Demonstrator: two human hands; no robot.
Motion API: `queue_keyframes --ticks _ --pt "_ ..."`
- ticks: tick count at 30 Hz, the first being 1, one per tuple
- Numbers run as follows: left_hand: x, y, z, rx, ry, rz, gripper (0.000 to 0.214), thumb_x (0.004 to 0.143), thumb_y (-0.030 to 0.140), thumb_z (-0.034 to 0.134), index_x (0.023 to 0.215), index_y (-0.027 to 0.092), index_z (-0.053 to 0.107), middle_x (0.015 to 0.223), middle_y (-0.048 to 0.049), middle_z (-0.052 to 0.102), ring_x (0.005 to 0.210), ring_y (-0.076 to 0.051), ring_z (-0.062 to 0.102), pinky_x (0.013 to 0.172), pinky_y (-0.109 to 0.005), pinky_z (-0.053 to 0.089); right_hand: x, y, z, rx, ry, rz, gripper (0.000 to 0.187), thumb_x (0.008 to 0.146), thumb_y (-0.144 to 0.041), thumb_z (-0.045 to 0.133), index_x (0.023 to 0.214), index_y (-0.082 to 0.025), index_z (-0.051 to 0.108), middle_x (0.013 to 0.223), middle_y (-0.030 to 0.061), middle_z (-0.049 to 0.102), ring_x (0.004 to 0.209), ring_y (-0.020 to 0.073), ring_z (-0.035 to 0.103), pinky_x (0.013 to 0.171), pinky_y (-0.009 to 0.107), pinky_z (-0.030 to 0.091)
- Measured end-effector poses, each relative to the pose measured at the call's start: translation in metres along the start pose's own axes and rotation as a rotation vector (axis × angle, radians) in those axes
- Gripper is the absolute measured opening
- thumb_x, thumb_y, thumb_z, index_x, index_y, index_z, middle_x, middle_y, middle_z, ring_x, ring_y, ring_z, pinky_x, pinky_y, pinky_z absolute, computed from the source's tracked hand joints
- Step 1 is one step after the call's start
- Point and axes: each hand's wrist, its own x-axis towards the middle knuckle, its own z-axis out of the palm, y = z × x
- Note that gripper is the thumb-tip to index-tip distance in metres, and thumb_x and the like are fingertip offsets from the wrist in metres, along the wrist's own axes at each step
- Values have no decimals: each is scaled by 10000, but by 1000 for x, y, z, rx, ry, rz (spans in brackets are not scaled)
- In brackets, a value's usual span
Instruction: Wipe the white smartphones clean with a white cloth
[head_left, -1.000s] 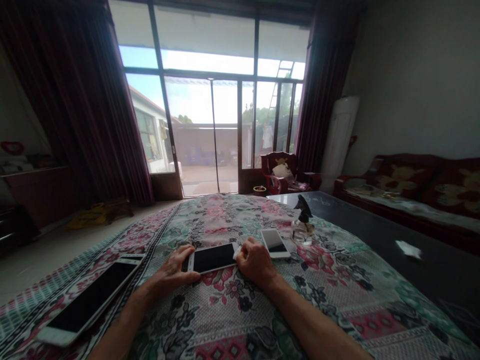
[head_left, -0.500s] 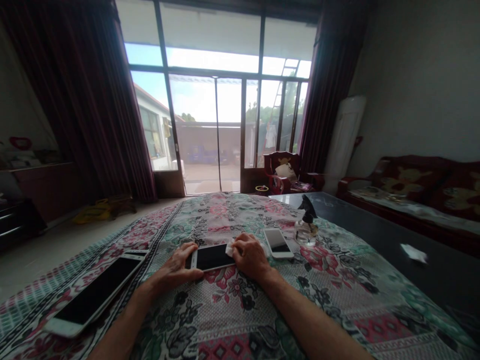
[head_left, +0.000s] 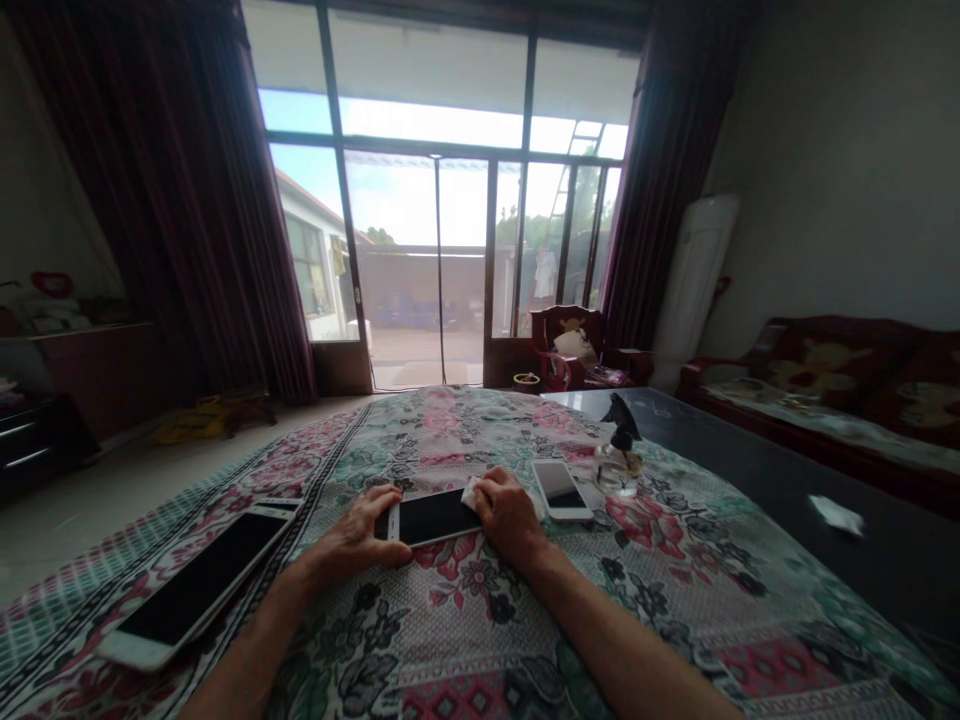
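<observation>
A white-framed smartphone [head_left: 437, 516] with a dark screen lies on the flowered tablecloth [head_left: 450, 660] in front of me. My left hand [head_left: 367, 530] grips its left end, thumb on the near edge and fingers at the far edge. Closed around a white tissue [head_left: 470, 494], my right hand [head_left: 508, 510] presses on the right end of the screen. Just right of that hand rests a smaller white phone [head_left: 561, 491]. Beyond it stands a clear spray bottle [head_left: 618, 468] with a black nozzle.
At the left, a large white phone [head_left: 199, 580] lies on the cloth, with another partly under its far end. A crumpled white tissue [head_left: 837, 515] sits on the dark surface at the right. A red chair [head_left: 568, 350] and sofa [head_left: 832, 370] stand farther back.
My right hand and its tissue have moved slightly right along the phone's screen, baring a little more of it. The whole view has shifted slightly; my left hand keeps its grip.
</observation>
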Motion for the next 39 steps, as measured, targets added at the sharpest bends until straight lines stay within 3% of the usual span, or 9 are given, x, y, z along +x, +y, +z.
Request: queue_keyframes --ticks 9,13,20,26,33,39 --pt "1 13 5 10 7 -16 778 591 621 721 1239 217 574 1419 -63 477 1324 -316 401 1104 -360 335 4 -11 -3 -214 -112 77 202 887 -187 475 891 -192 676 1067 87 605 1000 227 510 844 324 364" --pt "1 15 5 10 -1 -24 779 596 609 726 1246 209 568 1436 -79 456 1328 -293 402 1108 -354 333 -2 -27 0 -235 -140 -11 186 851 -167 487 917 -187 660 1052 94 605 993 244 501 827 349 363" --pt "1 3 6 -14 -60 -22 813 609 569 723 1324 243 515 1482 -78 413 1380 -306 332 1131 -402 293 -14 -43 6 -85 -163 -234 190 880 -280 508 989 -227 655 1084 45 599 982 198 505 881 325 362" --pt "1 5 3 -24 -71 -18 759 623 554 722 1297 258 537 1470 -72 425 1364 -305 351 1126 -406 296 -13 -29 -1 -40 -102 -119 137 866 -281 550 855 -242 680 1002 18 612 944 178 522 877 302 371" --pt "4 0 4 -40 -73 1 756 620 540 733 1289 245 541 1460 -67 438 1358 -310 359 1119 -384 306 -4 -6 -6 -33 -7 102 134 866 -198 529 819 -199 654 986 51 596 952 169 542 843 249 397" --pt "4 -2 4 -39 -73 1 748 631 524 737 1287 229 532 1470 -73 422 1366 -290 352 1119 -370 307 -7 -7 -4 -90 20 88 133 881 -208 514 855 -203 644 1021 54 604 962 189 533 857 275 387"
